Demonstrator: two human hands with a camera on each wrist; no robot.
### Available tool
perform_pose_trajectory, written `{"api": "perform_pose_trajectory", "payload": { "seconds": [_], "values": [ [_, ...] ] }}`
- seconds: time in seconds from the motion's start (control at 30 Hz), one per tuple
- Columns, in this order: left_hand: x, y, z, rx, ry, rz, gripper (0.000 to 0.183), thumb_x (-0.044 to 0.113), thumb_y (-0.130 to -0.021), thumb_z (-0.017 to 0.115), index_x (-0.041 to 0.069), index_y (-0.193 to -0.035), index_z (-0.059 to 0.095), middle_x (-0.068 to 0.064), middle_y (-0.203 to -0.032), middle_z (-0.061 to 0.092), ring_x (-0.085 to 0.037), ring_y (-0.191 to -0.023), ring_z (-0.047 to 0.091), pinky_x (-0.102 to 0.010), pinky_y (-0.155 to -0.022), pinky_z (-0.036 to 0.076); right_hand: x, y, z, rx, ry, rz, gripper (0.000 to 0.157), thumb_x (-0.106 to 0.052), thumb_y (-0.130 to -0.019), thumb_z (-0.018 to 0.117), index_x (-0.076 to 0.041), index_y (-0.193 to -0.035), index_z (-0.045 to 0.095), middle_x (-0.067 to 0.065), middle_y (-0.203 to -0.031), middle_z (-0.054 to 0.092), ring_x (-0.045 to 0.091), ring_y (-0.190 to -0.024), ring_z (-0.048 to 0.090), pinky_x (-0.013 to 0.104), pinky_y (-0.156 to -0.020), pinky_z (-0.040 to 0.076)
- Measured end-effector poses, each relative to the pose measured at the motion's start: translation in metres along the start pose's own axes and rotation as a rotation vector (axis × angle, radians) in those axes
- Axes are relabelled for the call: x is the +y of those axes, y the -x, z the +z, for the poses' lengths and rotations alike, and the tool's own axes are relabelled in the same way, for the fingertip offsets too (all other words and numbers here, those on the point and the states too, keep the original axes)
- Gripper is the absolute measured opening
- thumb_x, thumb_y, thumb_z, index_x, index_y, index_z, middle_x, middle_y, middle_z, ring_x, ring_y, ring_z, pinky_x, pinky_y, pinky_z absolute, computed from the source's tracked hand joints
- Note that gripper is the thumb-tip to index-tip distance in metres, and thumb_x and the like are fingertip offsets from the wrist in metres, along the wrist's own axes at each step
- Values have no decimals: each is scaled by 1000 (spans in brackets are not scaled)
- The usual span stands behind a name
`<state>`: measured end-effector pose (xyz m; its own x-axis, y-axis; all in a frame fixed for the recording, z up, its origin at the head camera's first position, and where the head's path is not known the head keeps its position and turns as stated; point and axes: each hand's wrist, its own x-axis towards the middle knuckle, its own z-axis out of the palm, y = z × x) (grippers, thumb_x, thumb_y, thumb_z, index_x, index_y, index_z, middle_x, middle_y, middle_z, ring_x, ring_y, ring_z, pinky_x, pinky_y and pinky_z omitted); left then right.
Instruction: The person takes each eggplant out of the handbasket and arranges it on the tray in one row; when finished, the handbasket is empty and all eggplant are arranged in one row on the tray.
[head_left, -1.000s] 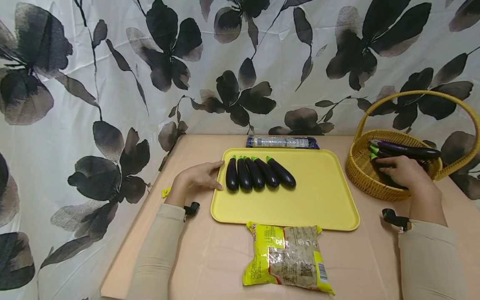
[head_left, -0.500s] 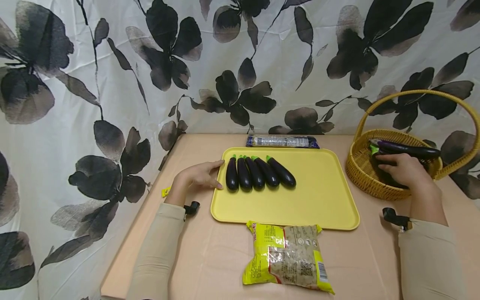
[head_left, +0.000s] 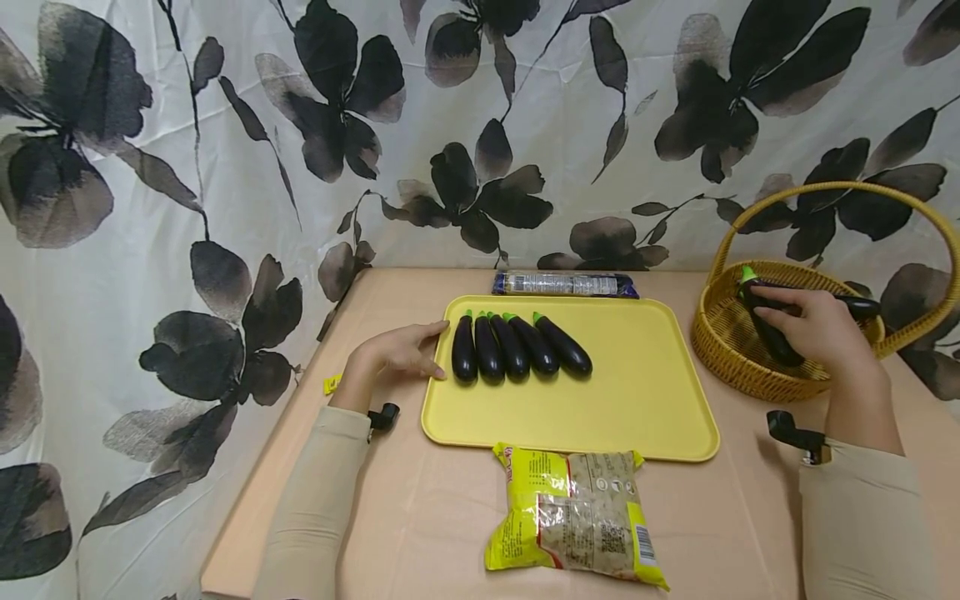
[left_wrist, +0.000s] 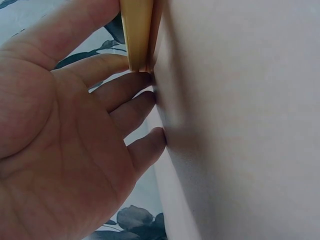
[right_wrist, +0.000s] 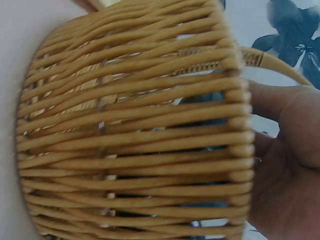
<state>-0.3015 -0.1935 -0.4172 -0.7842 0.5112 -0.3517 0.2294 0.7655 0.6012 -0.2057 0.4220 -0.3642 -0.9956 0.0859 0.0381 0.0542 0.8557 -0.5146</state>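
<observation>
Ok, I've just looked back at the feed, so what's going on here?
A person's right hand grips an eggplant at the wicker basket; I can't tell whether it's off the bottom. A second eggplant lies behind it. The left hand touches the left edge of the yellow tray, where five eggplants lie side by side. A yellow bag lies on the near side of the tray, a dark blue packet on the far side.

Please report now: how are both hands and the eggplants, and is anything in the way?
Left hand touching tray edge. Right hand gripping one eggplant at basket. Five eggplants lying on tray. Basket handle standing up, possible obstruction.
</observation>
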Motion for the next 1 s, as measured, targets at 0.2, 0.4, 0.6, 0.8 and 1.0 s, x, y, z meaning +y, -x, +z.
{"api": "perform_pose_trajectory", "payload": {
  "seconds": [0.2,0.4,0.6,0.8,1.0],
  "values": [
    [0,1,1,0,5,-9,111,36,-81,90,13,-167,24,-9,-174,21,-30,-162,12,-48,-132,12,-9,2,-2,15,-26,-37,51,-38,-109,53,-14,-154,53,24,-113,57,21,-62,44,33,-50,37],
    [-1,0,1,1,-1,-10,111,39,-81,90,14,-167,24,-9,-174,21,-31,-162,12,-50,-132,12,-18,5,-5,1,-51,-66,50,-37,-108,56,-14,-152,55,18,-101,57,20,-60,43,33,-48,39],
    [-2,-1,1,0,-11,0,111,38,-81,90,13,-167,24,-8,-174,21,-29,-162,12,-49,-132,13,-27,6,-4,3,-75,-90,50,-36,-106,61,-14,-150,58,15,-95,56,19,-65,45,32,-49,40],
    [-3,-1,1,-2,-11,2,111,36,-81,90,13,-167,24,-9,-174,21,-30,-162,12,-49,-132,12,-40,8,0,9,-118,-145,49,-36,-105,64,-15,-149,60,13,-90,51,22,-65,44,32,-49,40],
    [-3,0,2,-2,-17,10,110,36,-82,90,12,-167,24,-9,-174,22,-30,-162,12,-49,-132,13,-57,7,8,31,-156,-215,46,-35,-104,64,-18,-147,62,11,-104,56,20,-78,46,29,-52,41]
  ]
}}
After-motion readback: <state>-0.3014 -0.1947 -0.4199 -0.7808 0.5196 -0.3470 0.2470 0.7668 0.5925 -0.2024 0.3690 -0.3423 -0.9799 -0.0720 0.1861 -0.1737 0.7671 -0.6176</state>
